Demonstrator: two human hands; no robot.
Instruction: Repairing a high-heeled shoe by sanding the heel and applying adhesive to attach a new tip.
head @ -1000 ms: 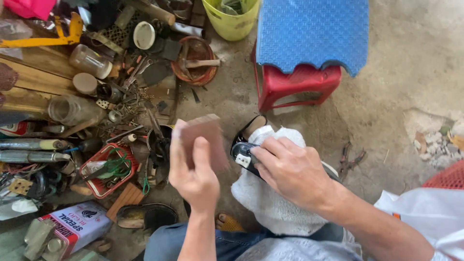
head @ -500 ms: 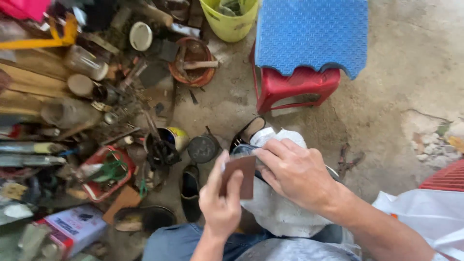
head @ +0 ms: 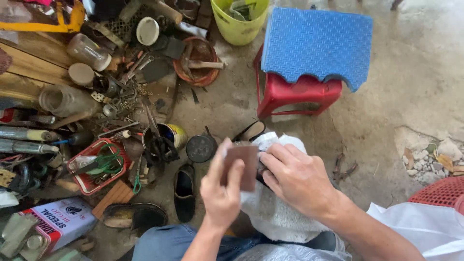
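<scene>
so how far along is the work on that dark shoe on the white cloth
Done: the dark shoe lies on the white cloth over the lap, pinned by the right hand. In hand: the left hand presses a brown rectangular sheet, perhaps sandpaper, against it. Left: hard to tell, since the hands hide most of the shoe; another black shoe sits on the ground, untouched.
</scene>
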